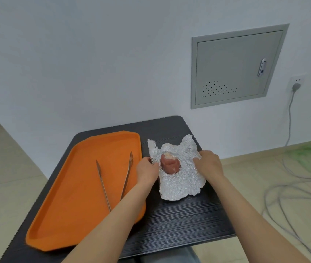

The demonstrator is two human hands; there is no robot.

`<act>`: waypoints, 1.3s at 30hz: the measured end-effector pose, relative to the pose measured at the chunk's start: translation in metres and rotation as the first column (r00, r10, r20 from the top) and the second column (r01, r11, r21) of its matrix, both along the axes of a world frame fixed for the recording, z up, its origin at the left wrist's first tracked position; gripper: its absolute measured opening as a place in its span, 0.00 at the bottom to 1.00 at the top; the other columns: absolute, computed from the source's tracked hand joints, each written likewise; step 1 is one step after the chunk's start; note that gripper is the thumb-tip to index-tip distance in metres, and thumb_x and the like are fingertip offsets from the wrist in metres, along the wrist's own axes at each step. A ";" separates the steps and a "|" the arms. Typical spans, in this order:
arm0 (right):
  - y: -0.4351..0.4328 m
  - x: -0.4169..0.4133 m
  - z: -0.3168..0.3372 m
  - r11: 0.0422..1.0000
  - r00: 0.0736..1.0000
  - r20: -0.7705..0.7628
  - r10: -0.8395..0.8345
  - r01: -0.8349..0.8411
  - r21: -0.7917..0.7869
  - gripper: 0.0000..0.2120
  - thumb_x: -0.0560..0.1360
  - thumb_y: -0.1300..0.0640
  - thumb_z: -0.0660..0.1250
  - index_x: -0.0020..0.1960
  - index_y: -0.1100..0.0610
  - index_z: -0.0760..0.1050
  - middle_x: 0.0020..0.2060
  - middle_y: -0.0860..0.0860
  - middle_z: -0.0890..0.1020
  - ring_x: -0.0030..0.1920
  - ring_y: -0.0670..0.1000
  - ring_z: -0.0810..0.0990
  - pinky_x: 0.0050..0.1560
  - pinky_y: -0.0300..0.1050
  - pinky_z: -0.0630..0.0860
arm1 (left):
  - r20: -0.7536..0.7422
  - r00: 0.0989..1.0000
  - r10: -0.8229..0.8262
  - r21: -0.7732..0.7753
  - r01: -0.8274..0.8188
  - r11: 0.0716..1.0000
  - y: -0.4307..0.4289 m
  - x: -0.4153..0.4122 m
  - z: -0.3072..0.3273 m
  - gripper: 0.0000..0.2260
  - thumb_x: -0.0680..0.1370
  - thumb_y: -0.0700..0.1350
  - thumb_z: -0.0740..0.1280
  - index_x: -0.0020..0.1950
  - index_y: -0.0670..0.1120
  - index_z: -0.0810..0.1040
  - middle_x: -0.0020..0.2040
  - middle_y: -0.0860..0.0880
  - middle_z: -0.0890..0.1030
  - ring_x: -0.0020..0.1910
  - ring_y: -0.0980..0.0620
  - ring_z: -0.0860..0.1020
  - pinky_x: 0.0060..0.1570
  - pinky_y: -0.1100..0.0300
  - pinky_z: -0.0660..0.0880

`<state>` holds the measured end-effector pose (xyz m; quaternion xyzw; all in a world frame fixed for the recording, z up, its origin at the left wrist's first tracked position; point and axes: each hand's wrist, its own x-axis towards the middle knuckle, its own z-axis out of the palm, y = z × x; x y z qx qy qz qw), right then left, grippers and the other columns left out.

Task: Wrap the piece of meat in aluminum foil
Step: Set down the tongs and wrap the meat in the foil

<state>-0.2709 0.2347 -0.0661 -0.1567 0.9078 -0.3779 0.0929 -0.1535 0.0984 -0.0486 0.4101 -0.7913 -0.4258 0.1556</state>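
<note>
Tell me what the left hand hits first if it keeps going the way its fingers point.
Probably the meat: the left hand grips the foil edge, fingers aimed right toward it, though depth is unclear.

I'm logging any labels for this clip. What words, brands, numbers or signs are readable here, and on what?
None readable.
Wall panel: no print, only vent holes and a latch.
Tray, tongs, foil, table: no markings.
Wall socket: too small to tell.
</note>
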 end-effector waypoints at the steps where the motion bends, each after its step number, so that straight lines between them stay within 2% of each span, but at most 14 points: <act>1: -0.001 0.001 0.001 1.000 1.000 -0.004 0.006 -0.006 -0.014 0.11 0.75 0.59 0.60 0.45 0.65 0.78 0.42 0.57 0.81 0.45 0.58 0.78 0.41 0.47 0.72 | -0.017 1.000 0.000 -0.011 0.000 1.000 -0.001 0.001 0.000 0.14 0.78 0.41 0.61 0.61 0.38 0.75 0.55 0.41 0.80 0.46 0.49 0.75 0.43 0.59 0.69; 3: -0.003 0.003 0.003 0.999 0.999 -0.021 0.029 -0.030 -0.030 0.11 0.75 0.59 0.60 0.45 0.65 0.78 0.40 0.57 0.81 0.44 0.57 0.78 0.41 0.47 0.72 | -0.046 0.999 0.003 -0.019 -0.004 1.000 -0.002 0.002 0.000 0.14 0.78 0.41 0.61 0.61 0.39 0.76 0.55 0.42 0.81 0.47 0.47 0.77 0.42 0.60 0.69; 6: -0.008 0.007 0.004 0.997 0.998 -0.032 0.055 -0.056 -0.054 0.10 0.74 0.60 0.60 0.42 0.65 0.77 0.35 0.55 0.79 0.41 0.56 0.77 0.37 0.45 0.69 | -0.073 0.997 -0.001 -0.043 -0.002 0.999 -0.001 0.003 0.003 0.16 0.77 0.42 0.61 0.64 0.40 0.75 0.57 0.43 0.81 0.55 0.44 0.78 0.52 0.54 0.74; 9: -0.012 0.012 0.005 0.996 0.998 -0.031 0.062 -0.064 -0.060 0.10 0.74 0.60 0.60 0.36 0.62 0.74 0.30 0.51 0.74 0.38 0.55 0.74 0.33 0.45 0.65 | -0.113 0.994 -0.005 -0.054 -0.001 0.999 0.004 0.002 0.005 0.18 0.77 0.42 0.63 0.66 0.42 0.74 0.59 0.44 0.80 0.57 0.45 0.78 0.59 0.52 0.75; 12: -0.013 0.017 0.008 0.996 0.996 -0.047 0.070 -0.072 -0.055 0.10 0.75 0.60 0.59 0.37 0.61 0.74 0.29 0.50 0.73 0.38 0.55 0.73 0.36 0.45 0.66 | -0.122 0.992 -0.044 -0.082 0.034 0.996 0.010 -0.001 0.005 0.18 0.76 0.41 0.64 0.66 0.42 0.74 0.61 0.45 0.80 0.58 0.51 0.78 0.56 0.62 0.71; 15: -0.015 0.020 0.008 0.995 0.996 -0.050 0.068 -0.071 -0.068 0.11 0.75 0.59 0.60 0.40 0.62 0.78 0.31 0.52 0.76 0.38 0.55 0.74 0.37 0.45 0.68 | -0.091 0.991 -0.093 -0.124 0.082 0.989 0.016 -0.005 0.003 0.17 0.76 0.42 0.63 0.65 0.43 0.75 0.60 0.46 0.80 0.43 0.65 0.79 0.45 0.73 0.70; 20: -0.018 0.023 0.008 0.994 0.996 -0.052 0.075 -0.079 -0.079 0.16 0.75 0.59 0.60 0.28 0.54 0.67 0.27 0.49 0.73 0.33 0.53 0.71 0.34 0.46 0.65 | 0.024 0.988 -0.150 -0.197 0.152 0.968 0.024 -0.004 -0.004 0.17 0.77 0.44 0.63 0.66 0.45 0.75 0.62 0.48 0.80 0.59 0.51 0.78 0.58 0.57 0.73; 22: -0.019 0.024 0.009 0.993 0.994 -0.073 0.084 -0.089 -0.072 0.18 0.75 0.60 0.60 0.27 0.53 0.64 0.26 0.49 0.71 0.31 0.52 0.69 0.33 0.46 0.64 | 0.032 0.983 -0.180 -0.213 0.182 0.960 0.027 -0.002 -0.005 0.12 0.77 0.44 0.62 0.59 0.46 0.78 0.56 0.49 0.82 0.51 0.51 0.79 0.54 0.54 0.75; 23: -0.019 0.024 0.009 0.993 0.993 -0.082 0.088 -0.093 -0.066 0.18 0.75 0.60 0.59 0.26 0.54 0.63 0.25 0.49 0.70 0.30 0.51 0.68 0.31 0.46 0.63 | 0.045 0.981 -0.190 -0.231 0.196 0.953 0.029 -0.001 -0.006 0.08 0.76 0.45 0.61 0.50 0.50 0.79 0.50 0.49 0.82 0.46 0.51 0.78 0.51 0.52 0.76; 25: -0.020 0.024 0.011 0.994 0.992 -0.094 0.084 -0.090 -0.061 0.19 0.75 0.60 0.58 0.26 0.54 0.62 0.25 0.50 0.70 0.28 0.50 0.66 0.30 0.46 0.62 | 0.040 0.979 -0.200 -0.246 0.203 0.948 0.028 -0.004 -0.009 0.11 0.76 0.46 0.58 0.33 0.53 0.70 0.39 0.47 0.80 0.37 0.47 0.76 0.42 0.48 0.76; 27: -0.022 0.024 0.012 0.994 0.989 -0.116 0.087 -0.095 -0.061 0.20 0.76 0.60 0.58 0.26 0.55 0.61 0.24 0.49 0.68 0.29 0.51 0.66 0.31 0.47 0.62 | 0.032 0.977 -0.211 -0.237 0.212 0.948 0.028 -0.006 -0.012 0.15 0.77 0.45 0.55 0.29 0.48 0.65 0.34 0.46 0.75 0.33 0.46 0.72 0.36 0.49 0.70; 29: -0.026 0.026 0.015 0.992 0.984 -0.141 0.112 -0.120 -0.050 0.20 0.77 0.59 0.57 0.26 0.54 0.61 0.25 0.49 0.69 0.32 0.53 0.68 0.34 0.46 0.64 | 0.054 0.970 -0.238 -0.260 0.244 0.934 0.027 -0.004 -0.013 0.15 0.78 0.43 0.54 0.31 0.46 0.67 0.37 0.47 0.71 0.36 0.48 0.71 0.37 0.53 0.67; 33: -0.035 0.034 0.018 0.979 0.966 -0.170 0.195 -0.202 -0.025 0.20 0.79 0.54 0.56 0.28 0.50 0.66 0.34 0.51 0.74 0.39 0.55 0.73 0.40 0.47 0.68 | 0.077 0.949 -0.306 -0.305 0.314 0.899 0.025 -0.001 -0.016 0.12 0.79 0.44 0.55 0.45 0.43 0.78 0.44 0.47 0.71 0.42 0.46 0.74 0.43 0.52 0.72; 39: -0.047 0.047 0.018 0.954 0.948 -0.101 0.301 -0.300 0.029 0.15 0.79 0.52 0.57 0.37 0.46 0.78 0.44 0.51 0.74 0.48 0.55 0.75 0.49 0.49 0.71 | 0.103 0.941 -0.323 -0.282 0.339 0.897 0.022 0.003 -0.013 0.13 0.80 0.44 0.54 0.50 0.41 0.77 0.44 0.46 0.70 0.41 0.46 0.71 0.41 0.54 0.67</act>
